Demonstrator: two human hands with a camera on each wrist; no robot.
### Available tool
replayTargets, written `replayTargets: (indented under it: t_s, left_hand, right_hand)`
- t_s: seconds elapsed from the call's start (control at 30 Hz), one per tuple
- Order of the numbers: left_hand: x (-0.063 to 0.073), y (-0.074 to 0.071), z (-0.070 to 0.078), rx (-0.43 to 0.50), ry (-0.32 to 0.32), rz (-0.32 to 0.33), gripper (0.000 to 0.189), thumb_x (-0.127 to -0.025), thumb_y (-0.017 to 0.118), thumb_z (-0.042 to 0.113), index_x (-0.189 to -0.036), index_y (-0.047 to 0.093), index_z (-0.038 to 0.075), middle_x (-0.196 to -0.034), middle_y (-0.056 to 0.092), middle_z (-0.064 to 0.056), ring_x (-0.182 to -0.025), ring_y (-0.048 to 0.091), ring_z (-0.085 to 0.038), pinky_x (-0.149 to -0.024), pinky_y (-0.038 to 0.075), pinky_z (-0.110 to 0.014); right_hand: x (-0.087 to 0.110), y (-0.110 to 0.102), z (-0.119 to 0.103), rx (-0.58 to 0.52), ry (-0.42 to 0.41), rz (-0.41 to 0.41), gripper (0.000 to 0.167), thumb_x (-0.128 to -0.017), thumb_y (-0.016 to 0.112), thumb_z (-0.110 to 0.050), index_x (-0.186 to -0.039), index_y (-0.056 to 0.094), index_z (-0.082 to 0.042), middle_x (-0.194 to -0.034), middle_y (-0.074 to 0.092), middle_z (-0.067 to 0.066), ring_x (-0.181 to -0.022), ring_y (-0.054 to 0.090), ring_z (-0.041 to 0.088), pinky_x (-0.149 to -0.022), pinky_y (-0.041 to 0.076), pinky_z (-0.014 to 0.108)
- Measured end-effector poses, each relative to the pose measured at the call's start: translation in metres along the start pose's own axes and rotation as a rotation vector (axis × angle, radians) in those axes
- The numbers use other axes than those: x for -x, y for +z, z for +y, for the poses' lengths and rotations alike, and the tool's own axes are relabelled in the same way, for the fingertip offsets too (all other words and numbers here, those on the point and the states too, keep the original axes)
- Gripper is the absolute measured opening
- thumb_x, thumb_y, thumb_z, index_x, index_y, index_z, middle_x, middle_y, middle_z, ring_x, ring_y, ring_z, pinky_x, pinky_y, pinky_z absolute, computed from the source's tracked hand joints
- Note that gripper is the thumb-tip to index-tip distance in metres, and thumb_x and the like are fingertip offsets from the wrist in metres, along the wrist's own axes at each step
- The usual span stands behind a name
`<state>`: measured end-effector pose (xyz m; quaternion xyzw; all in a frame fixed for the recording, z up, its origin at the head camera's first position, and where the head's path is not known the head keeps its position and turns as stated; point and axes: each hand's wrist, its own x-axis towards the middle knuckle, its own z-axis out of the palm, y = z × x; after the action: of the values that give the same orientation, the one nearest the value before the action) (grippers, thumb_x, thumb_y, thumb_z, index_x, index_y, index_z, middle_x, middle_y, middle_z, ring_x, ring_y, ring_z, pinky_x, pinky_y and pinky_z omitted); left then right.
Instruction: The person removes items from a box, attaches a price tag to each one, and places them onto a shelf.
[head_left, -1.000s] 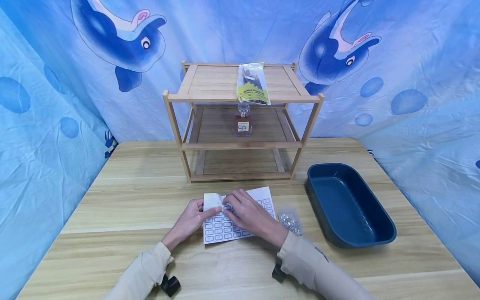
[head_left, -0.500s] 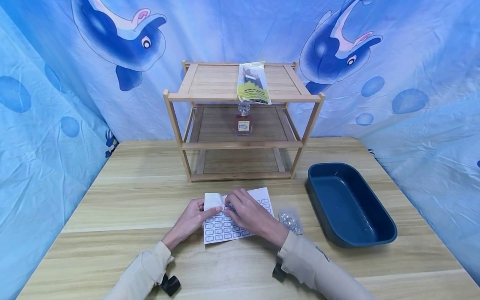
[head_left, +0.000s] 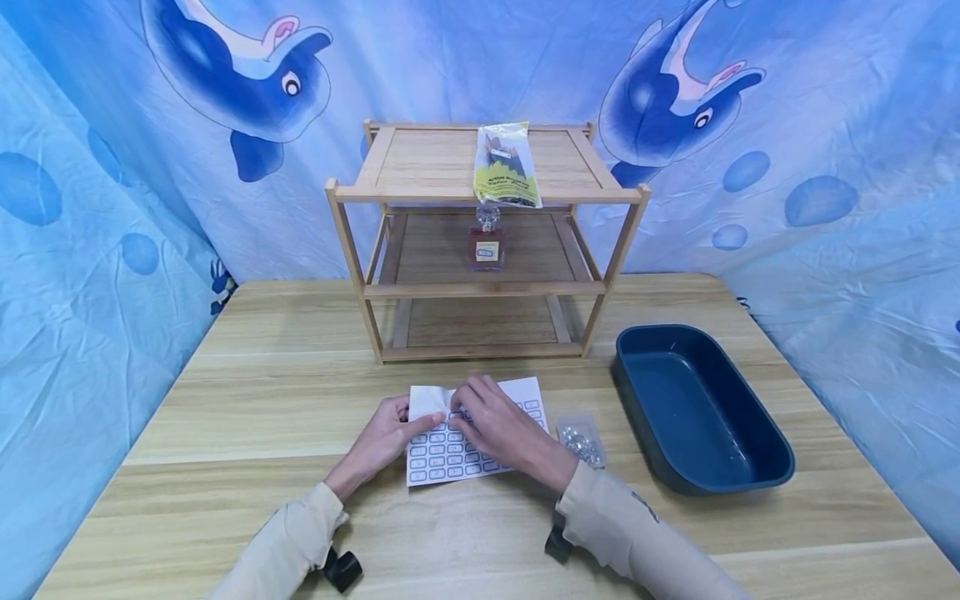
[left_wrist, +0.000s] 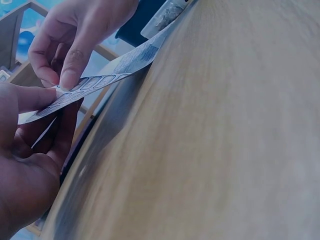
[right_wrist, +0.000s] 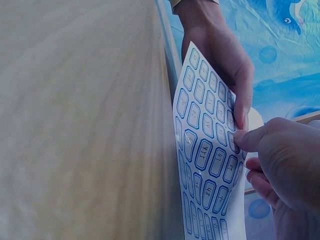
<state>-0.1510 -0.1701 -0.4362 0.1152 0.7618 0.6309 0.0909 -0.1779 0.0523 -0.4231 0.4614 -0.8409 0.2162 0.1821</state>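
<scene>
A white sheet of sticker labels lies tilted above the table in the head view, with blue-bordered labels and a blank strip at its upper left. Handwritten numbers show on the labels in the right wrist view. My left hand grips the sheet's left side, thumb on top and fingers underneath. Close beside that thumb, my right hand pinches at a label near the upper edge with thumb and fingertips. Whether that label's edge has lifted cannot be made out. The right hand covers the middle of the sheet.
A wooden shelf rack stands behind, with a perfume bottle on its middle level and a brush packet on top. Right of the sheet lies a clear bag of small shiny pieces, then a dark blue basin.
Almost nothing differs. The sheet and my right fingertips have shifted very slightly; both hands keep their hold.
</scene>
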Motion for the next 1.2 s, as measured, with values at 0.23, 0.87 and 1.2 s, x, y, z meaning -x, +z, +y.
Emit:
replayTargets:
  t_s: [0.23, 0.87, 1.2]
  left_hand:
    - [-0.0002, 0.0008, -0.0006, 0.008, 0.000, 0.001, 0.037, -0.100, 0.067, 0.011, -0.124, 0.060, -0.016, -0.100, 0.074, -0.022, -0.081, 0.074, -0.021, -0.071, 0.061, -0.031]
    - [-0.0005, 0.0009, 0.0010, 0.011, 0.022, -0.009, 0.035, -0.101, 0.066, 0.010, -0.123, 0.060, -0.016, -0.101, 0.074, -0.023, -0.080, 0.074, -0.019, -0.071, 0.060, -0.030]
    - [0.0006, 0.0007, 0.0001, -0.037, 0.038, -0.015, 0.034, -0.100, 0.067, 0.010, -0.123, 0.061, -0.015, -0.100, 0.074, -0.021, -0.082, 0.074, -0.023, -0.071, 0.061, -0.031]
  right_hand:
    - [0.0007, 0.0016, 0.0016, 0.004, 0.014, -0.007, 0.022, -0.094, 0.077, -0.017, -0.107, 0.062, -0.006, -0.107, 0.059, 0.006, -0.103, 0.058, 0.022, -0.093, 0.053, 0.031]
    - [0.0009, -0.0003, 0.0008, -0.034, 0.036, 0.003, 0.022, -0.095, 0.076, -0.016, -0.109, 0.063, -0.006, -0.106, 0.059, 0.005, -0.100, 0.057, 0.020, -0.089, 0.052, 0.029]
    - [0.0008, -0.0008, -0.0007, -0.059, 0.050, -0.028, 0.020, -0.096, 0.075, -0.015, -0.107, 0.061, -0.005, -0.105, 0.057, 0.005, -0.098, 0.055, 0.020, -0.087, 0.052, 0.029]
